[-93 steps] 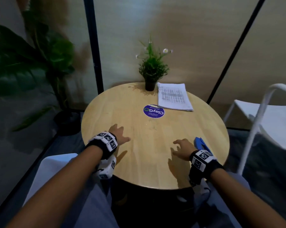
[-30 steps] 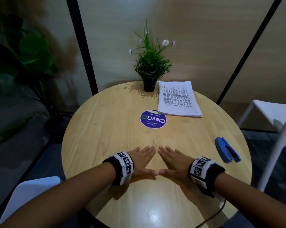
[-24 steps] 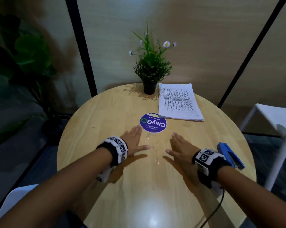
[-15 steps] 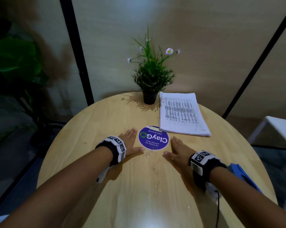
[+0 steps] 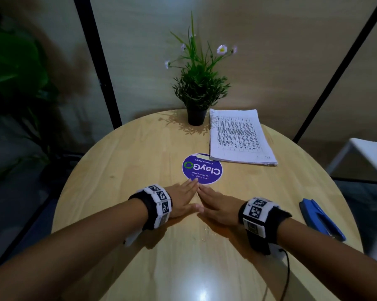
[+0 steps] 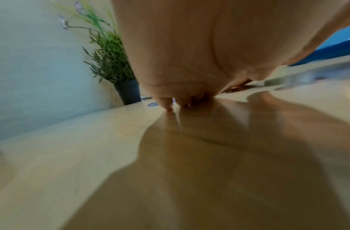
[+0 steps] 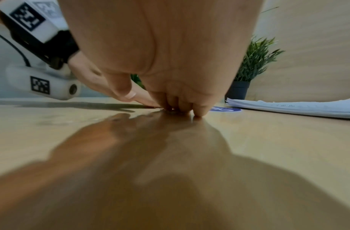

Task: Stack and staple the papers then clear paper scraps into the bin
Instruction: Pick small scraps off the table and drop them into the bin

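Observation:
A stack of printed papers (image 5: 239, 137) lies at the far right of the round wooden table (image 5: 122, 170), beside the plant pot; its edge shows in the right wrist view as the papers (image 7: 300, 107). A blue stapler (image 5: 320, 218) rests near the table's right edge. My left hand (image 5: 183, 198) and right hand (image 5: 215, 203) lie flat on the tabletop, fingers straight, fingertips and thumbs meeting just below the purple sticker. Neither hand holds anything. A few tiny clear bits (image 5: 205, 233) lie on the wood near my right wrist. No bin is in view.
A small potted plant (image 5: 197, 98) stands at the table's far edge. A round purple "ClayGo" sticker (image 5: 202, 168) sits mid-table. A white chair (image 5: 365, 157) is to the right, a large leafy plant (image 5: 16, 68) to the left.
Both hands were apart on either side of the sticker half a second ago; they have slid together and back toward me, so fingertips and thumbs now touch.

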`<action>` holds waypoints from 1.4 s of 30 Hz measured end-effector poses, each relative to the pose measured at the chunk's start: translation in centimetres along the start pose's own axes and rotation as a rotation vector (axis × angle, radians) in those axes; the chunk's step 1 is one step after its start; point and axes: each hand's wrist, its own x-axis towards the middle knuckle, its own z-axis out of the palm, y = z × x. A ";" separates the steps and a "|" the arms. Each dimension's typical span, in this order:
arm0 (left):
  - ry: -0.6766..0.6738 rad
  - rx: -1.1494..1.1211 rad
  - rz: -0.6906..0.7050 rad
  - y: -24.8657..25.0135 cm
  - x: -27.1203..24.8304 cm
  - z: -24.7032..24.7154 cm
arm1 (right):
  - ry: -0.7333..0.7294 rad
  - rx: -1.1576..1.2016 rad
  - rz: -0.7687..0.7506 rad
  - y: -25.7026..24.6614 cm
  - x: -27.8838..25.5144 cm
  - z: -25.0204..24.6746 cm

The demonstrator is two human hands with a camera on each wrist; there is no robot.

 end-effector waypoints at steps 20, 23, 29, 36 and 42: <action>0.065 -0.179 -0.334 0.3 -10.0 4.3 | 0.349 0.239 0.363 3.0 -14.7 4.0; 0.015 -0.128 -0.452 -1.7 -11.6 5.6 | 0.139 0.083 0.525 4.0 -16.1 5.9; 0.017 -0.164 -0.299 2.3 -11.6 7.8 | 0.143 -0.024 0.437 -0.3 -15.4 8.5; 0.016 -0.053 -0.038 8.3 -10.2 6.0 | -0.019 -0.218 0.133 -4.8 -10.8 7.9; 0.078 -0.128 -0.310 1.7 -9.0 4.2 | 0.100 -0.086 0.322 -1.1 -6.8 1.6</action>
